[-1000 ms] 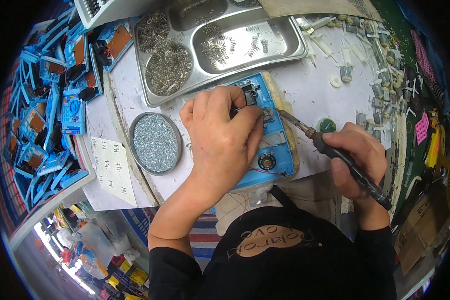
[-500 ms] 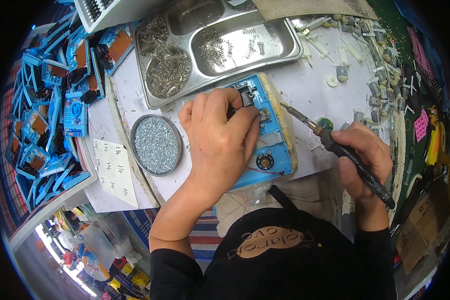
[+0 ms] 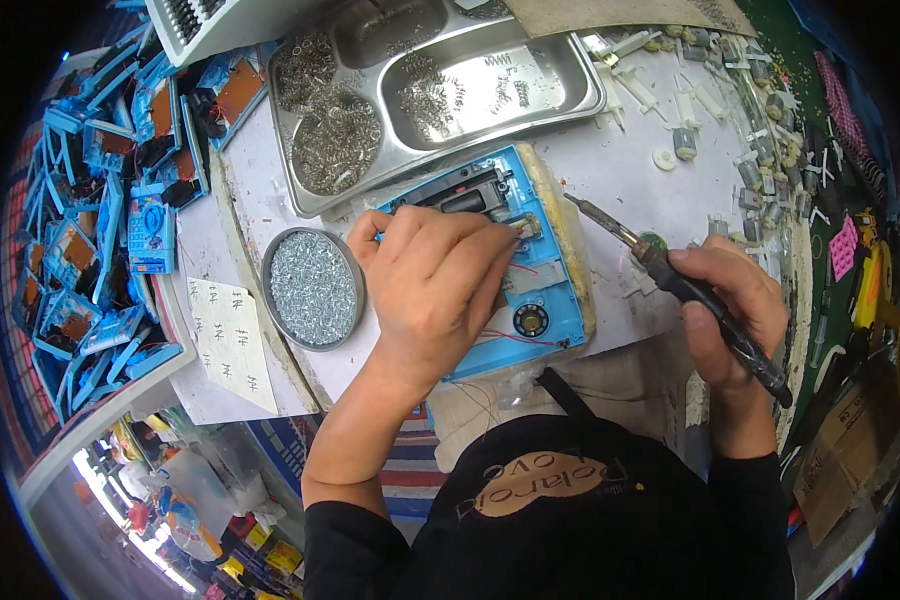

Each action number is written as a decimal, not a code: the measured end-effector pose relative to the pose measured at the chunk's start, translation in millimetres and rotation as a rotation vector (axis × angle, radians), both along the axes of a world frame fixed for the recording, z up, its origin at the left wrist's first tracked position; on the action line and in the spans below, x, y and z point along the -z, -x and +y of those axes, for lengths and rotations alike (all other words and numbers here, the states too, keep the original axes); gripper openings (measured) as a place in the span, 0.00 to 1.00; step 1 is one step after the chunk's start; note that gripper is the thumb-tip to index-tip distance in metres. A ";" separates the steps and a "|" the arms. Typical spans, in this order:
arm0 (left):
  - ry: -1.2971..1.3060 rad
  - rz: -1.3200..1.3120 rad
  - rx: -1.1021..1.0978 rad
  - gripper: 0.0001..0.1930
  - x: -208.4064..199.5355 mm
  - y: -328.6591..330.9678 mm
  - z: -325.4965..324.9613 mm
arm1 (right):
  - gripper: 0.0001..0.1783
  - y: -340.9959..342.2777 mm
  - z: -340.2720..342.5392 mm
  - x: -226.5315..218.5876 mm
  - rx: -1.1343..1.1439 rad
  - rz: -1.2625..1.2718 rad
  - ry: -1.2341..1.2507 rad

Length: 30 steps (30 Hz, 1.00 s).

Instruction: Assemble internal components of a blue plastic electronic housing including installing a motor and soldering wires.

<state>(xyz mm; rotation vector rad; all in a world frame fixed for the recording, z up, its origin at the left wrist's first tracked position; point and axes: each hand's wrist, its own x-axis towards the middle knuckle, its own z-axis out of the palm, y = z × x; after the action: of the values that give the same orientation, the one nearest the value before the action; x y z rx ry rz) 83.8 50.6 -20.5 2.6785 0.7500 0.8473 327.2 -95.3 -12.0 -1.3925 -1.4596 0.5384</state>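
A blue plastic casing (image 3: pixel 562 290) lies tilted on a pale pad in front of me. It holds a black mechanism (image 3: pixel 478 195), a small round speaker (image 3: pixel 531 319) and thin red wires. My left hand (image 3: pixel 428 280) rests over the middle of the casing, its fingers bent and pressed together beside a small metal part (image 3: pixel 526 226). What they pinch is hidden under the hand. In my right hand (image 3: pixel 738 315) is a soldering iron (image 3: pixel 675 283), gripped by its black handle. Its tip points up and left, just off the casing's right edge and touching nothing.
A steel compartment tray (image 3: pixel 545 75) with many springs stands behind the casing. Left of my hand are a round dish (image 3: pixel 315 347) of small screws and a marked paper (image 3: pixel 230 350). Blue casings (image 3: pixel 100 240) pile up far left; small motors (image 3: pixel 750 200) lie at the right.
My left hand has shifted down and slightly left from the black mechanism, which now shows more fully. The soldering iron has barely moved.
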 end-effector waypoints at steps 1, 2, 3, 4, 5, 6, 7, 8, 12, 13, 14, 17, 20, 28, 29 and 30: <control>-0.015 0.021 -0.004 0.12 0.2 -1.7 -2.3 | 0.17 -0.2 -1.0 -1.0 -0.010 -0.006 0.005; -0.030 0.042 -0.008 0.12 0.4 -3.4 -4.6 | 0.17 0.0 -1.9 -1.4 -0.021 -0.012 0.010; -0.040 0.059 -0.026 0.11 0.3 -4.8 -6.7 | 0.17 0.6 -2.2 -1.0 -0.034 -0.013 0.004; -0.049 0.076 -0.042 0.11 0.3 -6.5 -8.5 | 0.17 1.7 -2.5 -0.7 -0.047 -0.015 -0.001; -0.058 0.092 -0.059 0.11 0.2 -7.8 -10.0 | 0.17 2.8 -2.7 -0.4 -0.059 -0.016 -0.005; -0.054 0.108 -0.066 0.11 -0.2 -8.6 -11.0 | 0.16 4.0 -2.9 0.4 -0.065 -0.022 -0.009; -0.052 0.125 -0.072 0.10 -1.0 -10.0 -11.6 | 0.16 4.9 -3.2 1.6 -0.069 -0.028 -0.014; -0.049 0.142 -0.078 0.10 -1.7 -11.0 -12.0 | 0.16 5.9 -3.7 3.1 -0.074 -0.034 -0.018; -0.040 0.146 -0.080 0.10 -2.6 -12.3 -12.4 | 0.17 9.4 -4.8 8.6 -0.092 -0.046 -0.024; -0.042 0.145 -0.081 0.10 -1.8 -12.1 -12.5 | 0.18 9.3 -4.5 8.2 -0.104 -0.057 -0.019; -0.044 0.144 -0.081 0.10 -1.0 -12.1 -12.5 | 0.18 9.4 -4.3 8.1 -0.116 -0.069 -0.014; -0.040 0.098 -0.070 0.08 2.1 -13.8 -11.7 | 0.19 14.0 -2.7 11.1 -0.103 -0.053 -0.052; -0.035 0.143 -0.074 0.10 -0.5 -12.7 -12.2 | 0.19 14.4 -1.2 9.7 -0.105 -0.062 -0.049; -0.039 0.153 -0.074 0.10 -3.4 -14.1 -12.5 | 0.18 19.6 3.6 8.6 -0.089 -0.138 -0.088; -0.037 0.156 -0.076 0.10 -3.4 -14.2 -12.7 | 0.17 20.4 3.7 8.0 -0.086 -0.165 -0.093; -0.035 0.162 -0.075 0.10 -3.9 -14.6 -12.7 | 0.17 20.9 3.8 6.5 -0.098 -0.208 -0.094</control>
<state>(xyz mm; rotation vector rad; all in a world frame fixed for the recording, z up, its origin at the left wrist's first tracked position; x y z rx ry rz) 98.4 37.9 -16.6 2.7910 0.8849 0.6720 306.3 -91.5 -18.5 -1.3387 -1.7055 0.3892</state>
